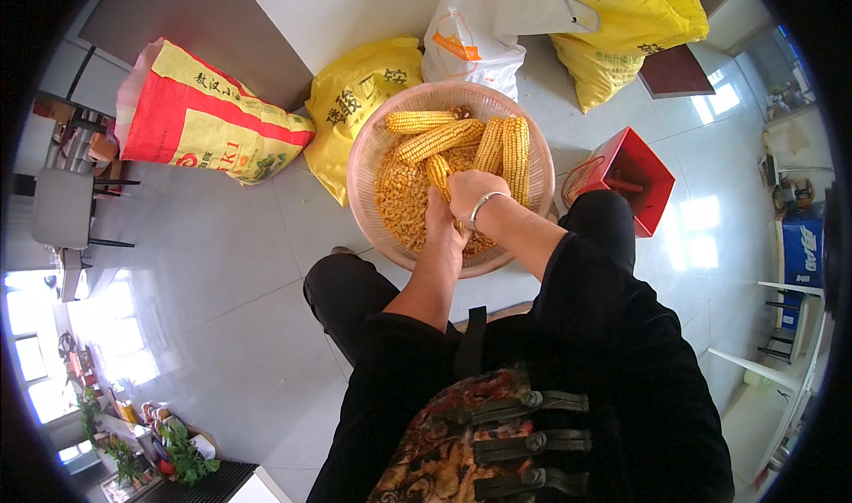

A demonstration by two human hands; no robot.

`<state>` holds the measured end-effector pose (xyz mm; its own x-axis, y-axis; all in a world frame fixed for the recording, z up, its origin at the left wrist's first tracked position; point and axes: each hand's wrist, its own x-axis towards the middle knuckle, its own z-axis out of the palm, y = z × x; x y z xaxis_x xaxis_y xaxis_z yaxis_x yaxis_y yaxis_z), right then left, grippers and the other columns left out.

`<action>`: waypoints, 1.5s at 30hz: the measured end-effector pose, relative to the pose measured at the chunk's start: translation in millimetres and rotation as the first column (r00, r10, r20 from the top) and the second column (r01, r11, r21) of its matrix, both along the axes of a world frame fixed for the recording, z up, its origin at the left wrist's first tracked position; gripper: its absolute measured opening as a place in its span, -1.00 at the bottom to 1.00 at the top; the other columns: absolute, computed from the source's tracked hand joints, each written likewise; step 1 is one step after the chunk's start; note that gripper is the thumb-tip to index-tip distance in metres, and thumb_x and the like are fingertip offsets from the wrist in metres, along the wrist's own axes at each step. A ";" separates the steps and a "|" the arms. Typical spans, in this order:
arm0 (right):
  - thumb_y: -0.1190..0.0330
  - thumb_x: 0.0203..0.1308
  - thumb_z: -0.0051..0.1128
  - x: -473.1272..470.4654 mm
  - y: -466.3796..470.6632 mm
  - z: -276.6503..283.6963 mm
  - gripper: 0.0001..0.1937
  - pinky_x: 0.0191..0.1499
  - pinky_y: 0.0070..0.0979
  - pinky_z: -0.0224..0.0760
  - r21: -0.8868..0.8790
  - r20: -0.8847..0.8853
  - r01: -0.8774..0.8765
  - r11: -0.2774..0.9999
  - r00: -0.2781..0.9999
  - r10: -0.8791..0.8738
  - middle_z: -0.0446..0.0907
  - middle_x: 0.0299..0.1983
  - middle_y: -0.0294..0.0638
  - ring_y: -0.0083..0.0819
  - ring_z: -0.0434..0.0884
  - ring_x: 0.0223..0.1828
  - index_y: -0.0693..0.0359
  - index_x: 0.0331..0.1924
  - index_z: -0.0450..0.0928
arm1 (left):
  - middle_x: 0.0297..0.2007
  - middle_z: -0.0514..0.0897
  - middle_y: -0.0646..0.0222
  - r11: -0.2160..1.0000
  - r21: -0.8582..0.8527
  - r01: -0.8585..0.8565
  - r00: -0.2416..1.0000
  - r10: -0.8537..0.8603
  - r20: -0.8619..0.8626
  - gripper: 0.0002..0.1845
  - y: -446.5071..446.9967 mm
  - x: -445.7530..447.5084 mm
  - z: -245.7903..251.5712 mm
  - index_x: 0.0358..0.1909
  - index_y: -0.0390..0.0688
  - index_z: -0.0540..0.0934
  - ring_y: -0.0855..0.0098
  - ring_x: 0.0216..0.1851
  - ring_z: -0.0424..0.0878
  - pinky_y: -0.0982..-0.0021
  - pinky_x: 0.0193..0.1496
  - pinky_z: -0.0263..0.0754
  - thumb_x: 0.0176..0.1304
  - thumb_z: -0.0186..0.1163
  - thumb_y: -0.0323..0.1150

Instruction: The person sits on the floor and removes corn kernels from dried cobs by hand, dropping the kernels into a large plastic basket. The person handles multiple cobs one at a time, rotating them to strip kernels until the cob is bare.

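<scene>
An ear of corn [438, 171] is gripped by both hands above a round pale-pink plastic basket [452, 90]. My left hand [442, 220] holds its lower part, palm and thumb along the ear. Higher up, my right hand [474, 193] is curled over the same ear, with a silver bangle at the wrist. Loose yellow kernels [398, 203] fill the bottom of the basket. Several whole ears rest on them, two at the back left [439, 140] and two upright-lying ones [515, 160] at the right. My fingers cover much of the held ear.
A red open box [639, 183] with reddish-brown pieces inside stands right of the basket. Behind it are yellow sacks [366, 83] and a white plastic bag [466, 50]; a red-and-yellow sack [213, 123] leans at left. My knees flank the basket. A grey chair [63, 206] stands far left.
</scene>
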<state>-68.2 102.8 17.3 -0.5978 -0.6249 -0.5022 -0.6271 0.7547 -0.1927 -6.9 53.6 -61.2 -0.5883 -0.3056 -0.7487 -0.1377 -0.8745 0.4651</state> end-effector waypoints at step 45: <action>0.37 0.16 0.10 -4.7 16.5 10.9 -0.73 0.00 -0.22 0.55 -0.091 0.068 0.020 0.996 0.998 -0.013 0.70 -0.13 0.01 -0.06 0.68 -0.03 0.19 -0.05 0.61 | -0.44 0.60 0.47 0.991 0.088 -0.097 0.983 0.109 -0.145 -0.57 2.5 -1.0 -12.9 -0.16 0.00 0.53 0.43 -0.57 0.52 0.43 -0.73 0.22 0.46 -0.21 0.06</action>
